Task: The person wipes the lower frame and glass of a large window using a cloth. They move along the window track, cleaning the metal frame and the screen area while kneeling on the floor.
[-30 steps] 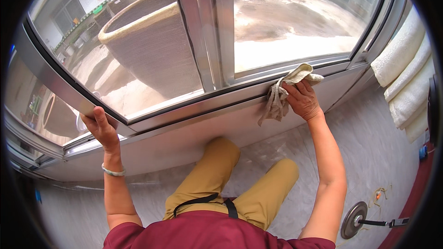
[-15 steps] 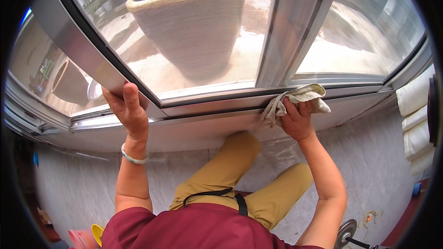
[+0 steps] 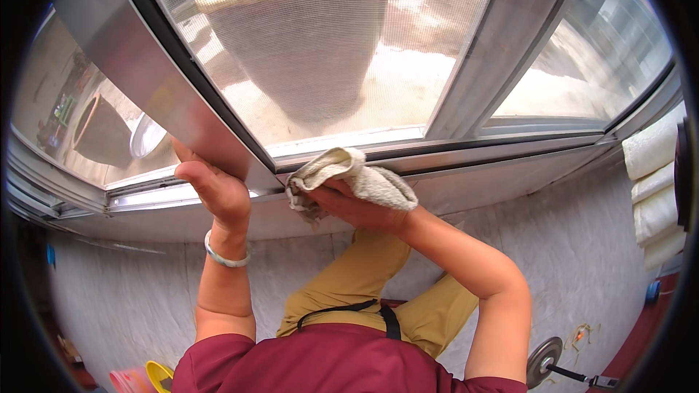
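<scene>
My left hand (image 3: 218,191) is at the lower left edge of a sliding window sash (image 3: 171,76) with a silver metal frame and mesh panel. Its thumb sticks out to the left and the other fingers are partly hidden by the frame, which the hand grips. My right hand (image 3: 357,206) is closed on a crumpled pale cloth (image 3: 349,171), pressed against the bottom rail near the sash's lower left corner. The cloth covers most of that hand's fingers. Below the rail runs a light sill (image 3: 466,193).
Through the mesh a large planter-like pot (image 3: 298,36) with a pale rim stands outside. Rolled white towels (image 3: 652,185) are at the right. Behind me lie a black weight plate on a bar (image 3: 544,362), a yellow container (image 3: 156,376) and a pink one (image 3: 131,380).
The sash has slid to the right, with my left hand moving along at its edge. My right hand has carried the cloth leftward along the bottom rail, close to my left hand.
</scene>
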Demonstrator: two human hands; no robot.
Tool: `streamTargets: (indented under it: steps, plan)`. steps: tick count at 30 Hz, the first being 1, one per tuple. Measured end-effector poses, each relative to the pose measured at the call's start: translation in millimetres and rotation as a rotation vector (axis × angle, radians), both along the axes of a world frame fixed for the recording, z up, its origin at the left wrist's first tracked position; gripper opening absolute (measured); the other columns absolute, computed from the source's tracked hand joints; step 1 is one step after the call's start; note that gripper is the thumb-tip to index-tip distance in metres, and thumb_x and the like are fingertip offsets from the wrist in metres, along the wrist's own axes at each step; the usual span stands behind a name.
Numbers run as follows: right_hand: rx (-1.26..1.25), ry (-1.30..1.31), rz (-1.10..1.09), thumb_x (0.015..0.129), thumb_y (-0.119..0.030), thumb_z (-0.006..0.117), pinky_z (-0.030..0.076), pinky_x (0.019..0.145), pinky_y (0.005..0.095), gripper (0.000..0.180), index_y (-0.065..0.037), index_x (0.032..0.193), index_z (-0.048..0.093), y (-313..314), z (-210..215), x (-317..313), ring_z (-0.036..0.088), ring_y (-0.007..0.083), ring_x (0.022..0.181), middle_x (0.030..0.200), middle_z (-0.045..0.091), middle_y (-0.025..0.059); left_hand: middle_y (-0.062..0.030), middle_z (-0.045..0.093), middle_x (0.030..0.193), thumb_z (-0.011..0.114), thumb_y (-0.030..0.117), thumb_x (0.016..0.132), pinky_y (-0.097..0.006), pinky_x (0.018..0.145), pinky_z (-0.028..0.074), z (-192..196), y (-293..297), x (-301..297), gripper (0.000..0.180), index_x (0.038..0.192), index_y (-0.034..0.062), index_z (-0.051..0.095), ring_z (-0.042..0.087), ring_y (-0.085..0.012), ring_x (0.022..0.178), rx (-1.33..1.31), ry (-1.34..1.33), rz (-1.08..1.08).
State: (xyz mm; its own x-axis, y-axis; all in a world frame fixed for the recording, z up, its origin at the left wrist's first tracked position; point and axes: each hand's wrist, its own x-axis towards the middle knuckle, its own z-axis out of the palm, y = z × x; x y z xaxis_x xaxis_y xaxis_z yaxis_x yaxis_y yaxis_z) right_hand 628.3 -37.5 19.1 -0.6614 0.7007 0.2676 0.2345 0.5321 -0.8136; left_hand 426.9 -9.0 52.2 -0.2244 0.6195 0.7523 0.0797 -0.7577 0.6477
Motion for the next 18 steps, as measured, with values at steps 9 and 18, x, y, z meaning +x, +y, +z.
streamTargets:
  steps: [9, 18]
  plan:
    - [0.25, 0.234, 0.101, 0.101, -0.025, 0.045, 0.047, 0.077, 0.0299, 0.024, -0.006, 0.114, 0.053, 11.0, -22.8, -70.1, 0.059, 0.0159, 0.086, 0.096, 0.062, 0.0057, -0.0084, 0.032, 0.149, 0.015, 0.061, 0.098, -0.034, 0.114, 0.021, -0.7, -8.3, -21.6, 0.079, 0.149, 0.0008, 0.019, 0.029, -0.0197, 0.136, -0.233, -0.014, -0.246]
    - [0.261, -0.033, 0.102, 0.098, -0.019, 0.044, 0.049, 0.069, 0.0318, 0.022, -0.007, 0.114, 0.053, 5.6, 81.2, -72.6, 0.059, 0.0199, 0.08, 0.099, 0.059, 0.0083, -0.0086, 0.045, 0.138, 0.013, 0.079, 0.086, -0.036, 0.106, 0.035, 25.6, -15.7, -44.7, 0.097, 0.147, 0.006, 0.027, 0.043, -0.0218, 0.127, -0.442, -0.099, -0.628]
